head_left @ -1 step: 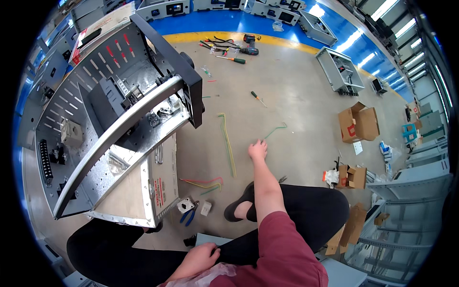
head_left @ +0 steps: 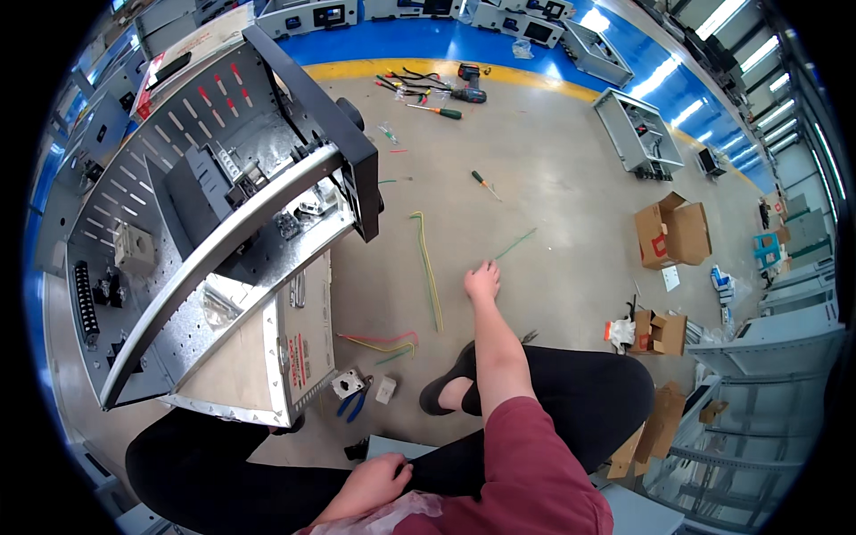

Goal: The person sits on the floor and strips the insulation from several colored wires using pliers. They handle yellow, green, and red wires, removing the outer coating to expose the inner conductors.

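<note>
My right hand (head_left: 482, 282) is stretched down over the floor in front of my knee. Its closed fingers pinch one end of a thin green wire (head_left: 517, 242), whose other end points away to the far right. My left hand (head_left: 378, 480) rests on my lap with its back up, fingers loosely bent, no object visible in it. Clear plastic film (head_left: 406, 511) lies beside that wrist. Left of the right hand, a long bent yellow-green wire (head_left: 427, 263) lies on the floor. Closer to me are a red wire (head_left: 379, 339) and a short green wire (head_left: 392, 357).
A grey metal enclosure (head_left: 183, 232) with fitted parts stands on a wooden crate (head_left: 308, 334) at my left. Blue-handled pliers (head_left: 355, 406) lie by the crate. Farther off are screwdrivers (head_left: 484, 185), a drill (head_left: 468, 93), a metal box (head_left: 635, 129) and cardboard boxes (head_left: 670, 234).
The hooked far end of the green wire in my right hand has turned and now looks nearly straight. The whole view has shifted slightly. My left hand stays on my lap.
</note>
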A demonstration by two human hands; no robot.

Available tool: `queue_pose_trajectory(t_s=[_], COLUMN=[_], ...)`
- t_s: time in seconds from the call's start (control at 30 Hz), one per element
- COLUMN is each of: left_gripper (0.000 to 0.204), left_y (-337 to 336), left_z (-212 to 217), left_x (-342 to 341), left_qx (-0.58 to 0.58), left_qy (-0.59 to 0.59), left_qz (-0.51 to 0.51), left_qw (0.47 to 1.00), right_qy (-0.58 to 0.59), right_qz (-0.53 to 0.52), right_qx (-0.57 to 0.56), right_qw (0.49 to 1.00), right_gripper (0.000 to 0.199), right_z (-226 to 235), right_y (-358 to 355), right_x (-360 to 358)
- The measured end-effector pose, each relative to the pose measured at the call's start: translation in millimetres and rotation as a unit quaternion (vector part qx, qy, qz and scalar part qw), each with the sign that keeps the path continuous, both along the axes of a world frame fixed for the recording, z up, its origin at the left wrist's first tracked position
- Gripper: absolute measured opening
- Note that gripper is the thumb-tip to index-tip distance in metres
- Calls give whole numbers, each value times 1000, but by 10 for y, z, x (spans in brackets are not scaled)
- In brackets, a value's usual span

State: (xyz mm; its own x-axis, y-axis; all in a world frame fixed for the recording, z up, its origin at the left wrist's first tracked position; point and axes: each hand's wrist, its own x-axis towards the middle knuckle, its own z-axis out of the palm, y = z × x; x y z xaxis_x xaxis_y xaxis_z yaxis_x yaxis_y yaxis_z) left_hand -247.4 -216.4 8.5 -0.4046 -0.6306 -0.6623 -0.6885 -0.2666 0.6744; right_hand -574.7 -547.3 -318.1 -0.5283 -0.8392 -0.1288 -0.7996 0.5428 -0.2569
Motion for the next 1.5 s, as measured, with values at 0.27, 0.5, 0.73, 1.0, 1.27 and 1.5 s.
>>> queue_pose_trajectory(t_s=[0.27, 0.5, 0.73, 1.0, 1.27, 1.5], left_gripper=[37, 35, 32, 34, 30, 11], left_y=[-150, -227, -123, 9, 199, -154], left_z=[-125, -87, -93, -16, 18, 1548], left_x=[-256, -423, -454, -340, -98, 810], left_qx=[2, -16, -40, -4, -112, -527], left_qy=[-18, -17, 24, 52, 65, 136], left_qz=[5, 9, 68, 21, 31, 212], left_qw=[1000, 1000, 997, 998, 991, 812], right_qy=[-34, -142, -423, -228, -171, -365], right_qz=[-26, -86, 32, 313, 165, -56], right_qx=[-58, 80, -16, 248, 231, -1], right_qw=[997, 983, 905, 888, 943, 929], right_gripper=[29, 33, 28, 34, 42, 37], right_z=[22, -219, -224, 115, 296, -316], right_y=[260, -277, -240, 513, 1185, 859], right_x=[876, 272, 889, 2063, 2149, 1949])
